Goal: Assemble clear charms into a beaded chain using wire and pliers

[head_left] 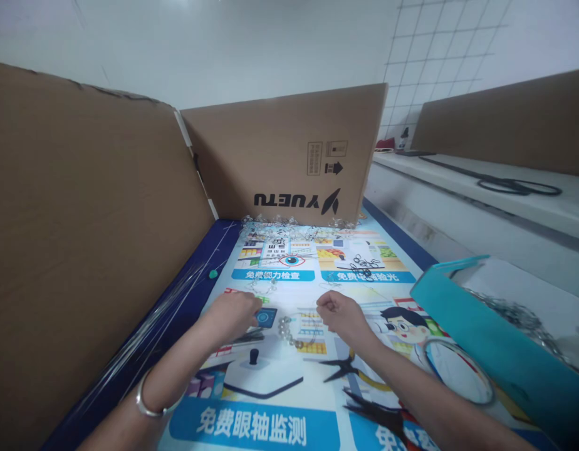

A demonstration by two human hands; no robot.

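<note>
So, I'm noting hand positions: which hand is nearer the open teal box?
Right. The right hand is left of the open teal box, not touching it; the left hand is farther left, beyond the right hand.

Between the bare left hand [242, 308] and bare right hand [336, 312], a lane runs toward 12 o'clock, blocked by a tangle of clear beads [296, 230] and an upright brown cardboard panel [280, 156]. In the way: a string of round translucent beads [284, 329] at 6, black-tipped yellow-handled pliers [342, 368] at 5, a teal open-topped box [487, 338] at 3, a tall brown cardboard wall [92, 219] at 9
</note>
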